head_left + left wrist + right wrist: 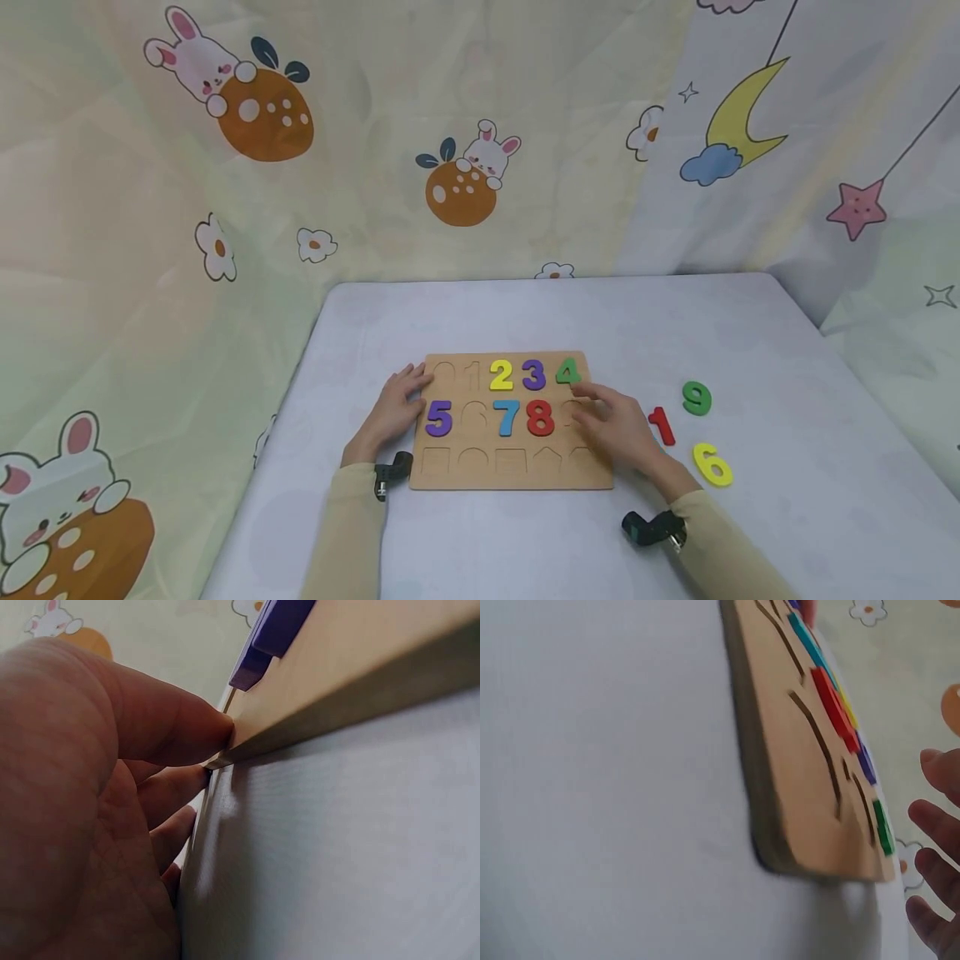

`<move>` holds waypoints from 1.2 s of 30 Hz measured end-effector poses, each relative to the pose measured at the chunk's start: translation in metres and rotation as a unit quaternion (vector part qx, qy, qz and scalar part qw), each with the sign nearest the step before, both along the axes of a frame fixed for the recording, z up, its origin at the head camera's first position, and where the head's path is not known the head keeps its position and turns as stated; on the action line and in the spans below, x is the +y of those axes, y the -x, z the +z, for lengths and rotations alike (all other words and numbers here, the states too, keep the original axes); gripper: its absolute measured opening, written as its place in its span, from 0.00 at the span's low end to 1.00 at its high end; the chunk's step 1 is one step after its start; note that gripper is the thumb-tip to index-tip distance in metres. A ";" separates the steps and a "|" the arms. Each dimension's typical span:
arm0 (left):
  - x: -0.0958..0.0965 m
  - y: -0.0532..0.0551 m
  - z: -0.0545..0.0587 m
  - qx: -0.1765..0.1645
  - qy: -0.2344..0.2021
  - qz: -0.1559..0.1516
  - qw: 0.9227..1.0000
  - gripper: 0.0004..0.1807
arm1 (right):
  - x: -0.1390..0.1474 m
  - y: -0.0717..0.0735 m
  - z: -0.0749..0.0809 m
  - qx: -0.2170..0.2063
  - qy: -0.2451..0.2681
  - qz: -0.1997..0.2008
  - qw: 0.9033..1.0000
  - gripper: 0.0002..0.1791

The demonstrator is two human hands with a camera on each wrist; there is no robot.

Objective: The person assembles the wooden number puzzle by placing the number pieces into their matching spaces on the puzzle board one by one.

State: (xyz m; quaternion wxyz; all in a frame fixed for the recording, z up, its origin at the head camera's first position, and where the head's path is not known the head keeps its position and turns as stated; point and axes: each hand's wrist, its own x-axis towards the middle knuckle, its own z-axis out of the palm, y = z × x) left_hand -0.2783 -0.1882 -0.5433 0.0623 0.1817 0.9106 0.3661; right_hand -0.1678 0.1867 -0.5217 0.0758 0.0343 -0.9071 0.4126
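Observation:
A wooden number puzzle board (450, 482) lies flat on the table. My left hand (392, 410) rests at its left side, the thumb (180, 720) and fingertips touching the edge. Over the board's right edge hovers my right hand (618, 423), its fingers (936, 825) spread and holding nothing, close to the green 4 (570, 367). The yellow 2 (501, 381), purple 3 (535, 375), purple 5 (439, 419), blue 7 (507, 408) and red 8 (540, 417) also sit on the board. Outlined slots show elsewhere on it.
To the right of the board lie a red 1 (663, 426), a green 9 (697, 387) and a yellow 6 (714, 472). They rest on the white table (300, 533). A patterned cloth (360, 100) with rabbits hangs behind.

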 end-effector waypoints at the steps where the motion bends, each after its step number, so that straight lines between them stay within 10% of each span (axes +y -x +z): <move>1: 0.000 0.000 0.000 0.001 0.001 -0.001 1.000 0.27 | 0.004 -0.001 0.002 -0.001 0.005 -0.002 1.000 0.25; 36: 0.000 -0.002 -0.002 -0.013 -0.002 0.018 1.000 0.27 | 0.118 -0.031 0.007 0.010 -0.041 -0.161 0.986 0.25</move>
